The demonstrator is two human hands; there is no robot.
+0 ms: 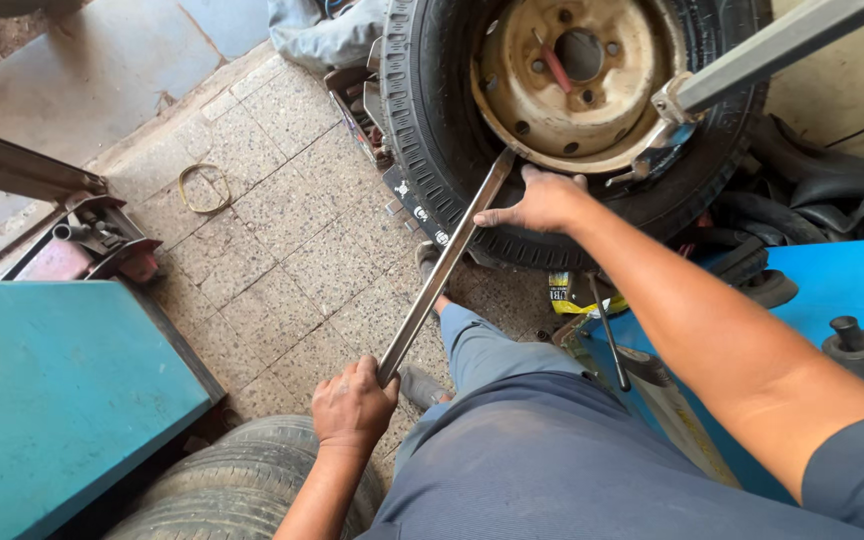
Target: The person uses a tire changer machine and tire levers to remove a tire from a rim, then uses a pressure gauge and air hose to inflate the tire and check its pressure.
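Your left hand (352,405) gripped the tire lever (444,265) wedged at the rusty rim (562,75); your right hand (542,203) pressed flat, fingers spread, on the tire (432,120).

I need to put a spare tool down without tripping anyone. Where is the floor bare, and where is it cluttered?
Bare speckled tile floor lies between the tyre on the rim, the teal cabinet and the jack; only a yellowish loop lies there. It is crowded right of the tyre, with rubber tubes, and below it, where the left hand and right hand work the pry bar.
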